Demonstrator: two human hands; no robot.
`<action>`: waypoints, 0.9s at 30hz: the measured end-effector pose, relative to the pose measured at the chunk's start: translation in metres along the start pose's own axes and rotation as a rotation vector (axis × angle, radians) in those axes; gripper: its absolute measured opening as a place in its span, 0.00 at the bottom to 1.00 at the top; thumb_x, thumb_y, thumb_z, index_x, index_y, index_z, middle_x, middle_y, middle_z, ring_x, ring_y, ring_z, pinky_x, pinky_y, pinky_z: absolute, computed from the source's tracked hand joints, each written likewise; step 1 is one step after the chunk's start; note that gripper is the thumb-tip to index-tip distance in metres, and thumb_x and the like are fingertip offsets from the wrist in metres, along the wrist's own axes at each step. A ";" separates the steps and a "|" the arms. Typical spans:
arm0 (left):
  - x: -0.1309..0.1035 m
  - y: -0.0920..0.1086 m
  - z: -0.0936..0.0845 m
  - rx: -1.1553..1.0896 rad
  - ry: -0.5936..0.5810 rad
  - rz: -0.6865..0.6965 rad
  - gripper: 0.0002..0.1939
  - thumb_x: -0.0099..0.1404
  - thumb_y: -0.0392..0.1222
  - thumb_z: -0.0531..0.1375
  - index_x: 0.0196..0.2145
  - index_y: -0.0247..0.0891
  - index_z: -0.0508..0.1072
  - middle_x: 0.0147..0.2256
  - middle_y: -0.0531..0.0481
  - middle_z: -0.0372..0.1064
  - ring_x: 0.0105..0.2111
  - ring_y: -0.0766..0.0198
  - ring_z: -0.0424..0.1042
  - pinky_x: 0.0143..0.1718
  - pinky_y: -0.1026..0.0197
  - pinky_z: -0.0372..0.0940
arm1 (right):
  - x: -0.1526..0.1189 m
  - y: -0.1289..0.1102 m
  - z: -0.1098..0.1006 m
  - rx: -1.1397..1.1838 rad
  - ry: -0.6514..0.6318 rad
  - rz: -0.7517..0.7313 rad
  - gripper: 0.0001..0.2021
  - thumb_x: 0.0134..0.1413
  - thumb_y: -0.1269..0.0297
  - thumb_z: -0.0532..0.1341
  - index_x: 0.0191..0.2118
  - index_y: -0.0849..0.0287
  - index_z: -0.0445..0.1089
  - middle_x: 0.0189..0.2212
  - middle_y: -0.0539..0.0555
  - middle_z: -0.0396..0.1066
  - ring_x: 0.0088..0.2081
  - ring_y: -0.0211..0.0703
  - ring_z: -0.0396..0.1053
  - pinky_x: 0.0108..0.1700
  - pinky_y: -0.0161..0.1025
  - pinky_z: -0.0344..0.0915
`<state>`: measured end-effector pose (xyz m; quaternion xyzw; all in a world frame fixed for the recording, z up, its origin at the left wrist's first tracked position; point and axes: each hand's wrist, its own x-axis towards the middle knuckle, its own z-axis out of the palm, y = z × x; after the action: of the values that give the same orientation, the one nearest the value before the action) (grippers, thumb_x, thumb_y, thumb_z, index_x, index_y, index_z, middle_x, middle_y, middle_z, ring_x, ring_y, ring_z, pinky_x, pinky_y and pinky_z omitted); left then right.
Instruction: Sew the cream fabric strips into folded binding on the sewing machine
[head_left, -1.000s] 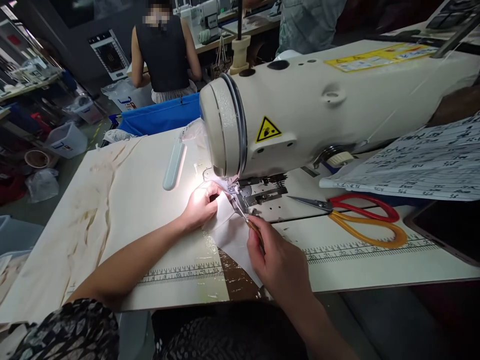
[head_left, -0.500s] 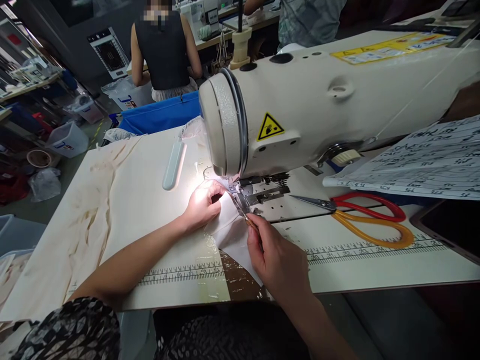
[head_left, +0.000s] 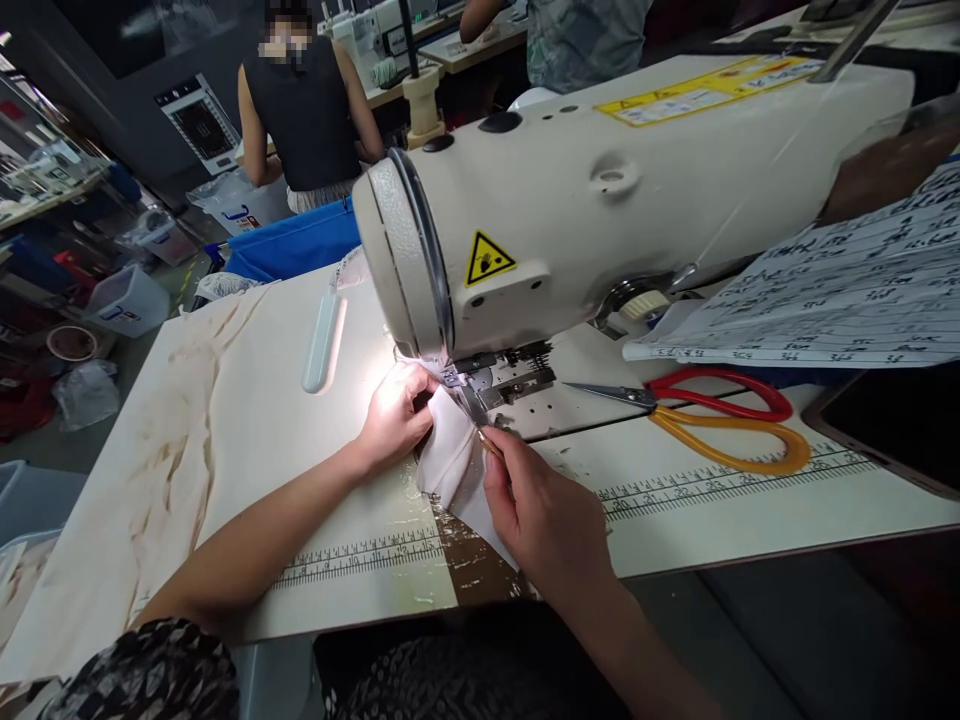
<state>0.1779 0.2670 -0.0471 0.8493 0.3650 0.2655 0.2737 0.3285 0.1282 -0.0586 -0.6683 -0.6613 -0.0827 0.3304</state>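
Note:
At the lit needle area of the sewing machine, my left hand is closed, its thumb and fingers pinching the edge of a piece of white fabric. My right hand is closed around a thin metal tool with a brownish handle end. The tool's tip points toward the presser foot, where it is too small to make out. The fabric hangs in a fold between my hands, over the table's front. Scissors with one red and one orange handle lie right of my right hand.
A pale blue-green plastic piece lies left of the machine head. Cream fabric covers the table's left side. Handwritten paper and a dark phone-like device are at right. A person stands beyond a blue cloth bin.
The view has swung, so the machine and scissors appear farther left and tilted. The white fabric is folded up more between my hands. Both hands keep their grips.

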 end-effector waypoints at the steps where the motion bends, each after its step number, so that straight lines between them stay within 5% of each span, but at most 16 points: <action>1: 0.000 0.000 0.000 0.010 0.002 0.011 0.07 0.69 0.41 0.55 0.33 0.40 0.69 0.37 0.46 0.72 0.40 0.57 0.71 0.43 0.52 0.70 | 0.000 0.000 0.000 -0.002 0.003 -0.003 0.15 0.69 0.67 0.50 0.47 0.63 0.75 0.33 0.54 0.81 0.24 0.39 0.74 0.22 0.35 0.61; 10: 0.000 0.004 -0.004 0.499 -0.007 0.316 0.10 0.69 0.33 0.49 0.33 0.40 0.68 0.38 0.45 0.73 0.40 0.57 0.69 0.36 0.56 0.64 | 0.001 -0.007 0.002 -0.163 0.076 -0.050 0.13 0.70 0.70 0.52 0.48 0.63 0.74 0.34 0.52 0.80 0.27 0.37 0.74 0.27 0.35 0.63; 21: 0.000 0.000 0.000 0.483 0.024 0.321 0.12 0.63 0.29 0.49 0.33 0.40 0.70 0.36 0.45 0.73 0.38 0.56 0.69 0.36 0.54 0.69 | -0.001 -0.004 0.002 -0.117 0.075 -0.045 0.13 0.69 0.69 0.53 0.48 0.64 0.74 0.36 0.52 0.81 0.28 0.38 0.75 0.28 0.35 0.62; 27: 0.000 0.003 -0.007 0.565 -0.093 0.394 0.13 0.67 0.30 0.49 0.38 0.37 0.73 0.39 0.45 0.73 0.41 0.57 0.69 0.38 0.57 0.70 | 0.001 -0.005 0.005 -0.180 0.099 -0.055 0.12 0.69 0.70 0.53 0.47 0.63 0.75 0.33 0.52 0.80 0.27 0.37 0.74 0.27 0.34 0.61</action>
<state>0.1749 0.2673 -0.0395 0.9570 0.2400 0.1626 -0.0125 0.3219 0.1313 -0.0599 -0.6719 -0.6524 -0.1836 0.2988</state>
